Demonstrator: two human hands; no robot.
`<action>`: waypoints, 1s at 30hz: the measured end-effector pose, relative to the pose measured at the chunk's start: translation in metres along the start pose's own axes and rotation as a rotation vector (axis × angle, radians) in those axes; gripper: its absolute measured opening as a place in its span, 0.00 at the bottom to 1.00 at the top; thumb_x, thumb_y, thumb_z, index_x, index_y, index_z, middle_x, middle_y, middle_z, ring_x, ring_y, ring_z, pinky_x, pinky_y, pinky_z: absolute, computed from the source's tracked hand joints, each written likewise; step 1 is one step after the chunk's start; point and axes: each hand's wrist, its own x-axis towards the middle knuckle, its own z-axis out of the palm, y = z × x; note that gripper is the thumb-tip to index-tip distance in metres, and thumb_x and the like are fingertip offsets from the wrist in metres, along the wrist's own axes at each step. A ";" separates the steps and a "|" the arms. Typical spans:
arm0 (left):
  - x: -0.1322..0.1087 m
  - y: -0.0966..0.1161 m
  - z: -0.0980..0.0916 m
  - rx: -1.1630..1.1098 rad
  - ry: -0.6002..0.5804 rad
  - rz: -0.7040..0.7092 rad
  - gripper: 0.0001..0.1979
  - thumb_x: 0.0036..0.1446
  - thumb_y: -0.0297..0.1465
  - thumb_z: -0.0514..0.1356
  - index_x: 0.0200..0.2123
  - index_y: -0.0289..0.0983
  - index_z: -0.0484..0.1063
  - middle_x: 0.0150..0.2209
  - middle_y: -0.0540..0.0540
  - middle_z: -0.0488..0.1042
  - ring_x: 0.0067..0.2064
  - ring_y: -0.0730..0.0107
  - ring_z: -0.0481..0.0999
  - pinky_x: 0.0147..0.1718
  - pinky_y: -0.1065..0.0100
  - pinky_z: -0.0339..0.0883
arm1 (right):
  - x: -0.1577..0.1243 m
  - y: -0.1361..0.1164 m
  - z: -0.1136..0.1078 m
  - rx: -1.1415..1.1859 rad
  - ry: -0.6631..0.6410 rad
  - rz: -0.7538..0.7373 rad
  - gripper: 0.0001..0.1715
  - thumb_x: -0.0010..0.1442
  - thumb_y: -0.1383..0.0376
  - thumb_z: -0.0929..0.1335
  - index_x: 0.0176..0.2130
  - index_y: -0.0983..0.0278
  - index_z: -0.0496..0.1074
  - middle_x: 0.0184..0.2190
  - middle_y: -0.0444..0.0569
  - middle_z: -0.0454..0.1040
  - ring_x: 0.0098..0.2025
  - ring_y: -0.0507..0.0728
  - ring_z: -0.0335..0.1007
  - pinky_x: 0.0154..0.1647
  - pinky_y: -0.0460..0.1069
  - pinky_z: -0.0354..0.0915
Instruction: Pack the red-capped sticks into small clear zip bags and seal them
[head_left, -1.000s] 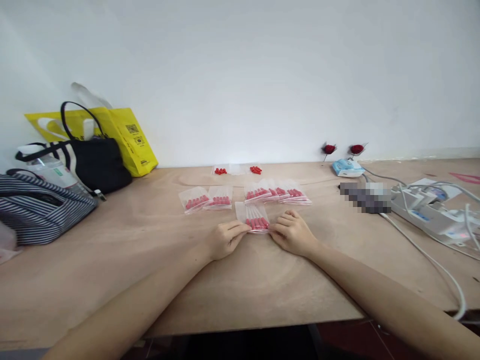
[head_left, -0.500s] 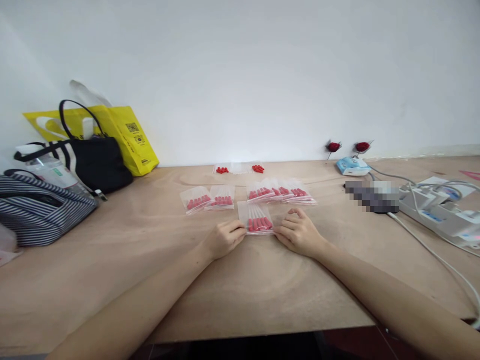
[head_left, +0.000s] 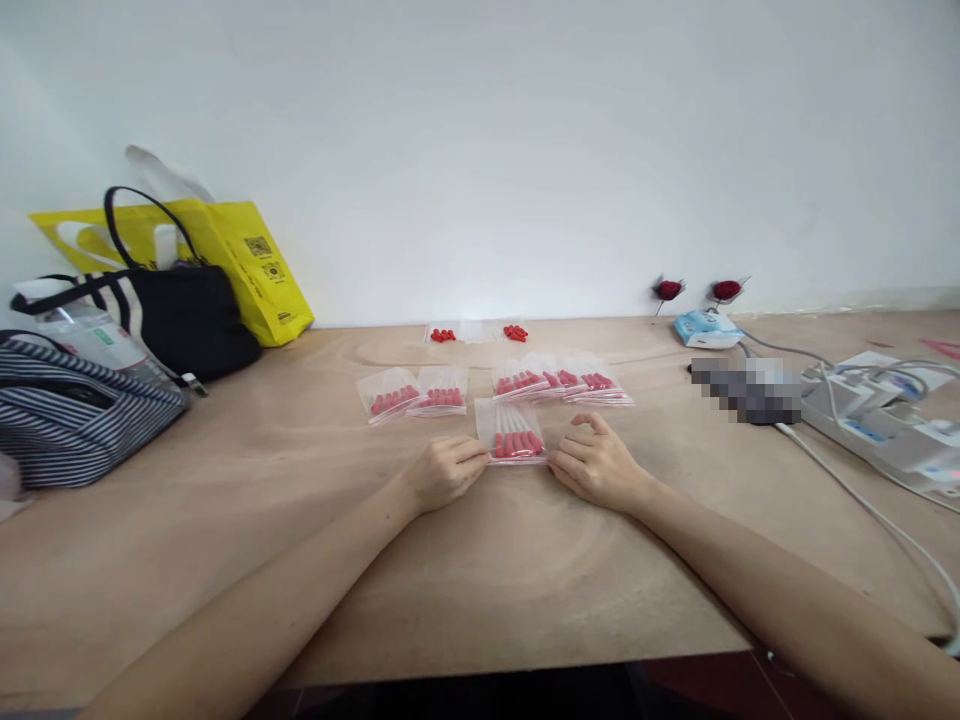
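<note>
A small clear zip bag [head_left: 513, 415] with several red-ended sticks inside lies before me, its sealing edge towards my body. At its near left corner, my left hand [head_left: 448, 472] is closed, pinching the edge between thumb and finger. My right hand [head_left: 596, 462] pinches the near right corner, with its index finger bent up off the bag. Just beyond lie two similar filled bags [head_left: 441, 392] on the left and an overlapping row of filled bags [head_left: 562, 380] on the right.
By the wall are small red pieces [head_left: 516, 333] on clear plastic. A yellow bag [head_left: 274, 270], a black bag [head_left: 195, 315] and a striped pouch [head_left: 90, 410] stand left. At right are two red roses [head_left: 670, 290], a blue tissue pack [head_left: 707, 329] and a power strip [head_left: 870, 430] with cables.
My view has shifted slightly, so the bags at left sit a little further left. Both hands keep their pinch on the zip bag's near corners, nearly unmoved.
</note>
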 end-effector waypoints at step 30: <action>0.000 0.003 0.000 -0.121 0.054 -0.031 0.10 0.58 0.23 0.49 0.31 0.34 0.70 0.31 0.46 0.75 0.30 0.74 0.74 0.30 0.74 0.69 | 0.034 -0.023 0.022 -0.019 0.098 0.002 0.12 0.55 0.70 0.61 0.22 0.66 0.67 0.19 0.44 0.65 0.25 0.50 0.55 0.29 0.49 0.46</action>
